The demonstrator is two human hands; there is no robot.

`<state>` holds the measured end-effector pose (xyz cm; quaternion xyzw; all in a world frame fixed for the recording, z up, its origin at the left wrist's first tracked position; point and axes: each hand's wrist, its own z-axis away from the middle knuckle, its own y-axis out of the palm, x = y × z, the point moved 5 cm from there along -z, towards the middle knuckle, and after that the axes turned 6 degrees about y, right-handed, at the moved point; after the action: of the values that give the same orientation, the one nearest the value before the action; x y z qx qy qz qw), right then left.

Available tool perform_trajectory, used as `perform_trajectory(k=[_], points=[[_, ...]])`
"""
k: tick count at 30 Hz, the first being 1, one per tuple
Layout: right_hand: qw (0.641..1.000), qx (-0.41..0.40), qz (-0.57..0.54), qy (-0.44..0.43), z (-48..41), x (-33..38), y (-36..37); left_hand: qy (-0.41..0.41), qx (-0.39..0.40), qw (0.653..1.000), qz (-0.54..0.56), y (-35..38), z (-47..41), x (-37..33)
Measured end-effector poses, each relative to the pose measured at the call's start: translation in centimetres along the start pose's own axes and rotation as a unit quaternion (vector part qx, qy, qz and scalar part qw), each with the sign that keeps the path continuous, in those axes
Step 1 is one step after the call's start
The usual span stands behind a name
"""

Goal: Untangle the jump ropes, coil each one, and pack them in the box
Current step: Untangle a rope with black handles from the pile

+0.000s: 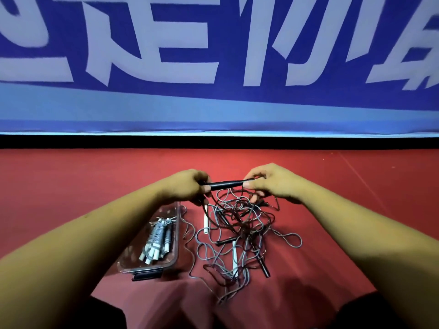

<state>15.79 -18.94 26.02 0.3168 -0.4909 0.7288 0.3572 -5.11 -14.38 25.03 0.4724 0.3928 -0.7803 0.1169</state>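
Forearms outstretched; left grip, right grip pinch black handle ends.

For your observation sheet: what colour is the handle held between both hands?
Black handle, head view.

An indoor sports venue, such as a gym or sports hall, is suggested. The ground is covered by a smooth red sports floor, crossed at the right by a thin straight seam line. Along its far edge a narrow black base strip is seen. Above it a wide blue banner with oversized pale characters is set like court-side boarding. A tangle of thin grey and dark jump ropes is laid directly on the floor beside a clear plastic storage box.
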Motion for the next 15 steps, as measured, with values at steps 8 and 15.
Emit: perform_trajectory(k=[8,15], points=[[0.997,-0.046,-0.026,-0.046,0.5,3.1,-0.7,0.085,-0.014,0.975,-0.207,-0.4,0.0,-0.9],[0.988,-0.046,-0.111,-0.098,-0.5,4.4,-1.6,0.091,-0.033,0.995,0.037,-0.3,-0.1,-4.1]])
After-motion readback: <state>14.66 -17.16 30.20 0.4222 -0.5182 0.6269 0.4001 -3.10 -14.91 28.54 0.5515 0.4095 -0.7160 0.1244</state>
